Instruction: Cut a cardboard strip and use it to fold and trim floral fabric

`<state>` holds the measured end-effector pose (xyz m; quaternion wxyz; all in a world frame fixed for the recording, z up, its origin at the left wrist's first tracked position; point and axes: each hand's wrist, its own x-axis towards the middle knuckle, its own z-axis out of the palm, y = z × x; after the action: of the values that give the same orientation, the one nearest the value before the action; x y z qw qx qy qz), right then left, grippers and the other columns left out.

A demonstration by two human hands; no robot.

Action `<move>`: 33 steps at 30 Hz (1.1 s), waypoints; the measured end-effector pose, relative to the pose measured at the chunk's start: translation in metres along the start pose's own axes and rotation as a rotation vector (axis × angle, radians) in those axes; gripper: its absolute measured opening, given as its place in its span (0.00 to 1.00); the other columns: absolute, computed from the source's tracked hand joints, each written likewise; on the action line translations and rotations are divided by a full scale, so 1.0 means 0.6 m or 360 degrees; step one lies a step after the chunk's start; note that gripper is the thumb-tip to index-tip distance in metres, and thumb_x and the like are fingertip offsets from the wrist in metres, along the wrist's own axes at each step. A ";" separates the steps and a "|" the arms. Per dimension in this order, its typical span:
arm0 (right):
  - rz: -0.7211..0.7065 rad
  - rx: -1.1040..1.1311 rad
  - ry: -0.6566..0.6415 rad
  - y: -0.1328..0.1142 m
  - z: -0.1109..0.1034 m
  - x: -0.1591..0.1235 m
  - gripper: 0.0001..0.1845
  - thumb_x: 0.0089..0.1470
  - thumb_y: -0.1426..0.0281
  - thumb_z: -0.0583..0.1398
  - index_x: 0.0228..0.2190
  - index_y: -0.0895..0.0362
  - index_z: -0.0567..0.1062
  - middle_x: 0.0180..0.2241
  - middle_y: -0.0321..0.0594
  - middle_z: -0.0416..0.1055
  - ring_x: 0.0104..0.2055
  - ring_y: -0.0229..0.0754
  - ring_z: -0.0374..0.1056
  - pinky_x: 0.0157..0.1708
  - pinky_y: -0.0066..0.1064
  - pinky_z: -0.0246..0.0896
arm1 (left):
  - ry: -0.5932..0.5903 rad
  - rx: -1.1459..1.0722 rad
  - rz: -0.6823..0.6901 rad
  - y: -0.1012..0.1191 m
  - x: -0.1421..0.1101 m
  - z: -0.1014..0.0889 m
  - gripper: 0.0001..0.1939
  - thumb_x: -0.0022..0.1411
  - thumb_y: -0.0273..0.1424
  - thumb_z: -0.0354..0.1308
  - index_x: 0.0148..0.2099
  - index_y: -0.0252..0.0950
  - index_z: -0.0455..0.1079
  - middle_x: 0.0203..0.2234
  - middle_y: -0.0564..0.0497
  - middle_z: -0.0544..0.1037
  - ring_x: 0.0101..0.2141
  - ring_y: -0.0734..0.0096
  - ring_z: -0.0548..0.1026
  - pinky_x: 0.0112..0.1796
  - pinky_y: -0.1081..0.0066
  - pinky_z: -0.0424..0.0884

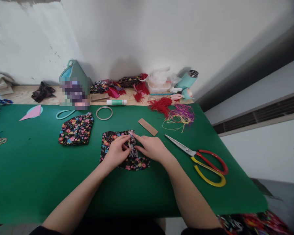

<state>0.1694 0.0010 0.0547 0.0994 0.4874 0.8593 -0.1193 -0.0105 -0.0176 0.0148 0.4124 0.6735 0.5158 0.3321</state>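
The black floral-print cloth [107,138], a flat, roughly rectangular piece, lies on the green table cover [127,195] with its long axis running left to right and a folded strip pointing away from the person. It sits beneath the fingers of the left hand [118,150] and right hand [152,147], which angle inward, thumbs and index fingers spread; whether either pinches the cloth, I cannot tell.

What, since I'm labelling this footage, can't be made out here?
Head view:
Floral cloth: middle, partly covered by the left hand and right hand.
Teal pouch: lower front, obscured by pixelation.
Plastic container: contents, obscured by the crumpled plastic bag.
Beige cloth: full extent, cut off by the left edge.
Multicoloured pile: blurred, cut off by the bottom edge.
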 end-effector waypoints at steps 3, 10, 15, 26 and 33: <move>-0.0016 0.0006 0.0028 0.000 0.001 0.000 0.31 0.60 0.59 0.50 0.62 0.50 0.49 0.41 0.44 0.73 0.39 0.47 0.71 0.31 0.30 0.59 | -0.0035 -0.0007 -0.0044 0.002 -0.001 -0.003 0.24 0.50 0.19 0.57 0.51 0.33 0.69 0.53 0.39 0.68 0.23 0.81 0.75 0.33 0.69 0.77; -0.0009 0.0021 0.0015 0.001 0.002 0.000 0.31 0.60 0.57 0.48 0.62 0.50 0.49 0.42 0.46 0.73 0.40 0.47 0.71 0.32 0.31 0.59 | -0.0065 0.0023 -0.0089 0.003 -0.005 -0.006 0.25 0.50 0.18 0.57 0.52 0.33 0.68 0.53 0.39 0.68 0.23 0.81 0.75 0.33 0.70 0.77; -0.0018 -0.0002 0.0022 0.000 0.000 -0.001 0.31 0.60 0.56 0.48 0.62 0.48 0.47 0.40 0.44 0.73 0.38 0.47 0.71 0.31 0.30 0.58 | -0.0051 0.0073 -0.0090 0.007 -0.006 -0.008 0.26 0.50 0.17 0.56 0.53 0.33 0.68 0.52 0.40 0.68 0.23 0.81 0.74 0.34 0.70 0.77; -0.0017 -0.0082 -0.0012 -0.002 -0.001 0.000 0.31 0.60 0.55 0.48 0.62 0.45 0.46 0.38 0.44 0.75 0.37 0.47 0.73 0.28 0.29 0.57 | -0.0073 0.0092 -0.0086 0.006 -0.008 -0.007 0.26 0.50 0.17 0.55 0.53 0.34 0.68 0.52 0.40 0.68 0.22 0.82 0.73 0.33 0.70 0.76; 0.0007 -0.0115 -0.0069 -0.005 -0.004 0.000 0.33 0.60 0.55 0.48 0.62 0.46 0.45 0.38 0.46 0.76 0.37 0.47 0.73 0.30 0.29 0.58 | -0.0064 0.0114 -0.0070 0.005 -0.009 -0.006 0.26 0.50 0.17 0.55 0.53 0.35 0.67 0.52 0.41 0.69 0.22 0.83 0.73 0.33 0.69 0.76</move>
<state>0.1668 0.0004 0.0570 0.1358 0.4826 0.8596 -0.0986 -0.0136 -0.0225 0.0188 0.4056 0.6828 0.5336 0.2907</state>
